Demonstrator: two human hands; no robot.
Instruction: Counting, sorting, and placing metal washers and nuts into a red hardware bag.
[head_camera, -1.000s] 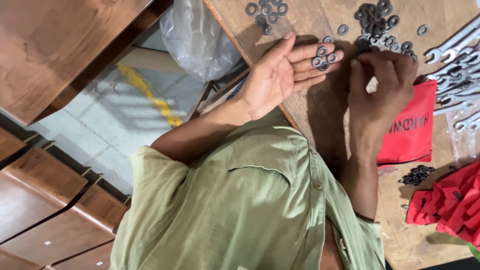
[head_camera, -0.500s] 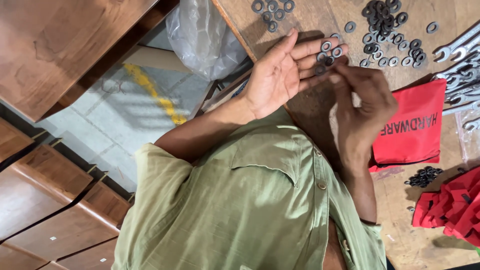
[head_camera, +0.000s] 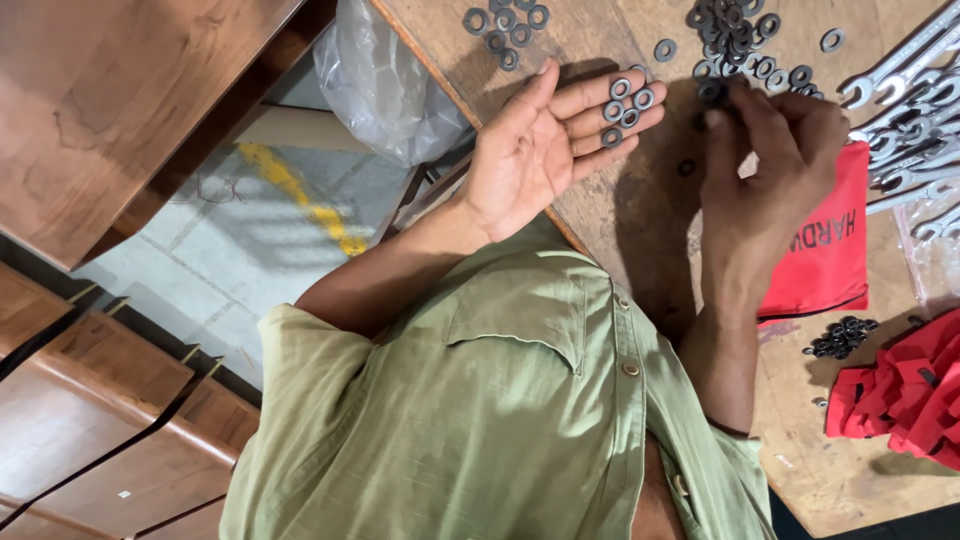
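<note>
wooden table (head_camera: 600, 215) | on it: washers (head_camera: 735, 40), wrenches (head_camera: 905, 110), red pouches (head_camera: 900, 395), plastic bag (head_camera: 385, 85)

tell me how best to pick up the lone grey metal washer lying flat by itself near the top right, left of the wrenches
The lone grey metal washer lies flat on the bare wooden bench, so come from straight above; pinch its outer rim with two fingertips, or slide it to tip an edge up.

The right hand (head_camera: 765, 165) covers its own fingertips and whatever they touch in the pile of washers (head_camera: 735, 45), which the top edge cuts off. The spanners (head_camera: 905, 110) run off the right edge. The red pouch (head_camera: 825, 245) is partly hidden under the wrist. A small dark heap (head_camera: 840, 337) is too small to identify.
</note>
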